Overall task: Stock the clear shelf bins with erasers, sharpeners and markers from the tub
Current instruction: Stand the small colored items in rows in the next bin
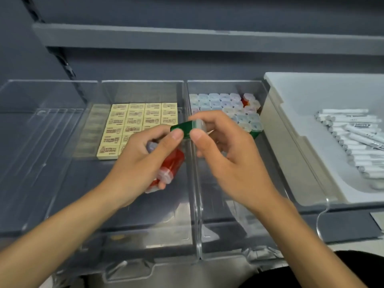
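Dark grey shelf [207,36] at 12 o'clock. Three clear plastic shelf bins side by side below it: empty left bin [41,142] at 9 o'clock, middle bin [143,88] holding cream rectangular erasers [133,121] in flat rows, right bin [226,86] at 1 o'clock with clear-capped sharpeners [228,104] standing upright in a tight grid. White plastic tub [291,96] at 3 o'clock, white markers [353,142] piled inside.

Left hand [143,161] closed around a bunch of red clear-capped sharpeners [170,165], thumb and forefinger also pinching one end of a green sharpener with clear cap [185,128]. Right hand [226,146] pinches its capped end. Green one sits at centre, above the wall between middle and right bins, not yet placed.

Step looks like a hand-over: right hand takes the green one to the grid. To do well: left releases only once the right pinch is firm; keep the other left fingers tight so the reds don't spill. Turn it cap-up to match neighbours, set it in the near open row, snug against standing ones. Lower gently, since a knock could topple the grid. Few gaps visible at the back; front floor is free.
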`<move>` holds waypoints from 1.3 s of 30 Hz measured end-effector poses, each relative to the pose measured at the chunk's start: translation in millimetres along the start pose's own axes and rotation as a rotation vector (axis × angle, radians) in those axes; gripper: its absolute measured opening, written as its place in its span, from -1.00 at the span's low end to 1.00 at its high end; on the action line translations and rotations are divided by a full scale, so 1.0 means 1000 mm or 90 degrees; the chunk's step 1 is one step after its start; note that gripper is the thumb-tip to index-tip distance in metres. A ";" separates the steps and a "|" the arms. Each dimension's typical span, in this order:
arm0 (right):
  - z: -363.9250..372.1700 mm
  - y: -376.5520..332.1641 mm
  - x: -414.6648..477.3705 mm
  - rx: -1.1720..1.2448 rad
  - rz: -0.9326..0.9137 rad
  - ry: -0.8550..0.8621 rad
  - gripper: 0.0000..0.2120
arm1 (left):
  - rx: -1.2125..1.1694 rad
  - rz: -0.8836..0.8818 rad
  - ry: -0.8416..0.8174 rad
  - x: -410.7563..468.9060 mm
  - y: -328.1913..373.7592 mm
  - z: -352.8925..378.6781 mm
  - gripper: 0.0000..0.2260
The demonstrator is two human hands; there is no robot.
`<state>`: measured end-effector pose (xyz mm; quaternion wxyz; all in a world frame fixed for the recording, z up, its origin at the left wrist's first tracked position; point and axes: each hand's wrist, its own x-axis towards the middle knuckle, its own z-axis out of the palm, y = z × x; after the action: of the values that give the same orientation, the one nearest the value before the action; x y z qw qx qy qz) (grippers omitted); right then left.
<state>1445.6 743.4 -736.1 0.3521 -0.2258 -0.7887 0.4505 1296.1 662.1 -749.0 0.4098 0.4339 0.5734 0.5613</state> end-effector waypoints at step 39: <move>0.002 0.010 -0.019 0.108 0.068 0.035 -0.79 | -0.603 -0.322 -0.042 -0.002 -0.007 0.001 -0.64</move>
<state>1456.2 734.8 -752.4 0.3669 -0.2494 -0.7245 0.5275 1297.4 661.1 -755.9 0.7011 0.0672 0.3308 0.6281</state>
